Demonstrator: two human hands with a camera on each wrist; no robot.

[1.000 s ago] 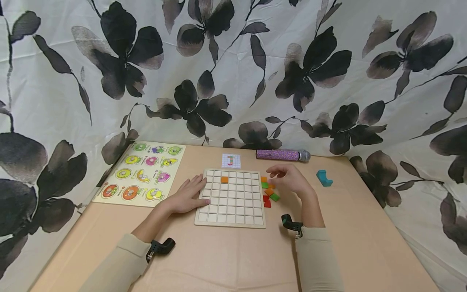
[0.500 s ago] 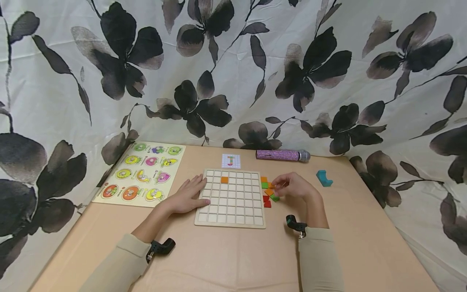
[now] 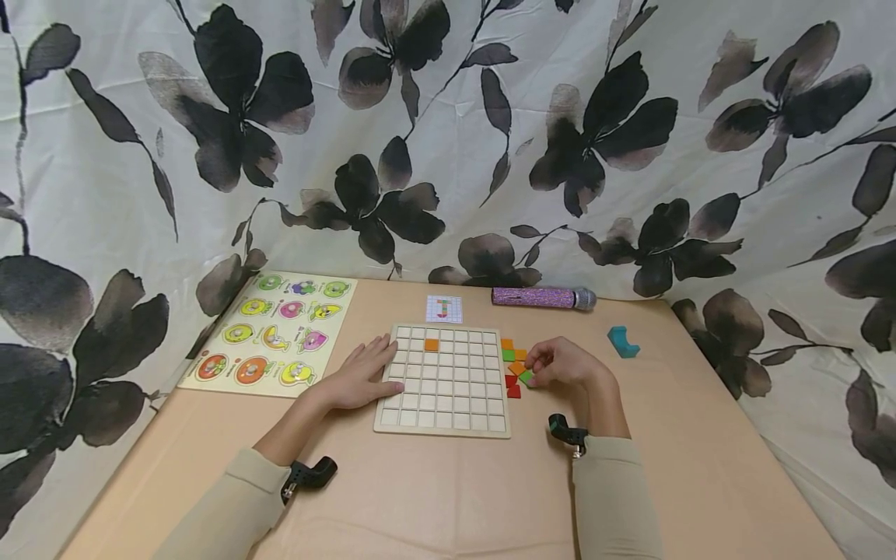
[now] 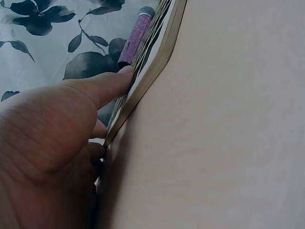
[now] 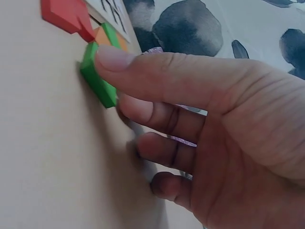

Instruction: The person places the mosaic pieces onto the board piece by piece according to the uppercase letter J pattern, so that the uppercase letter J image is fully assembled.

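Note:
A wooden grid board lies in the middle of the table, with one orange tile in an upper cell. My left hand rests along the board's left edge, fingers spread and straight; in the left wrist view its thumb lies on the rim. At the board's right side, my right hand pinches a green square tile at the edge of a small pile, thumb over its face and index finger at its corner. Orange tiles, red tiles and another green tile lie beside it.
A small pattern card lies behind the board, and a purple glitter microphone to its right. A fruit-picture sheet is at the left. A blue curved block sits on the right. A floral curtain hangs behind.
My right hand has come down and slightly toward me from above the upper tiles to the green tile, which it now pinches. My left hand and the board stay put.

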